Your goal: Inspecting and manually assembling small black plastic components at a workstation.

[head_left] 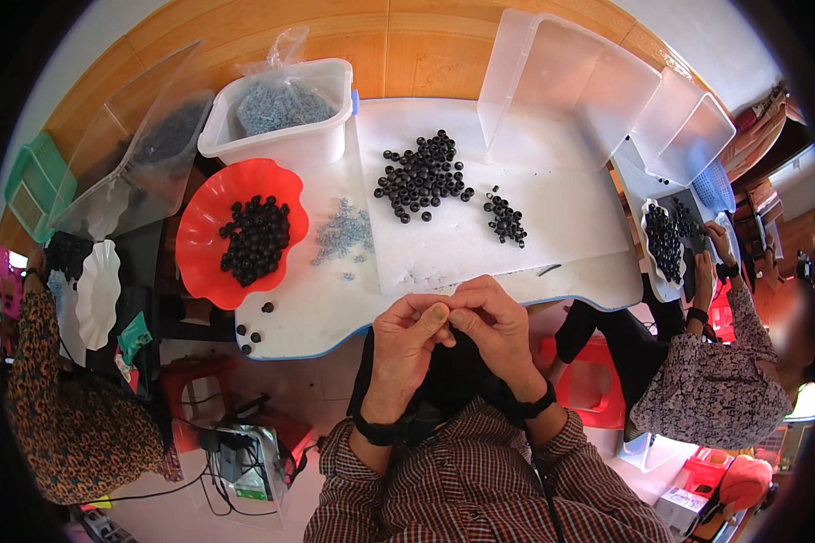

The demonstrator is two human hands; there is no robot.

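My left hand [409, 339] and my right hand [492, 326] meet in front of my chest, just off the table's near edge. Both pinch with thumb and forefinger, tips touching; whatever lies between them is too small or hidden to make out. Beyond them, a heap of round black beads [423, 176] rests on a white sheet [552, 226], with a smaller cluster of little black beads [505, 220] to its right. On the left, a red scalloped bowl [196, 231] holds more black beads [255, 237]. Tiny pale blue beads [343, 232] lie scattered between bowl and sheet.
At the back left stands a white tub [335, 127] with a bag of small blue beads [285, 107]. Clear plastic bins [570, 81] stand at the back right. A few loose beads [255, 337] lie near the front left edge. Co-workers sit left [91, 416] and right [715, 389].
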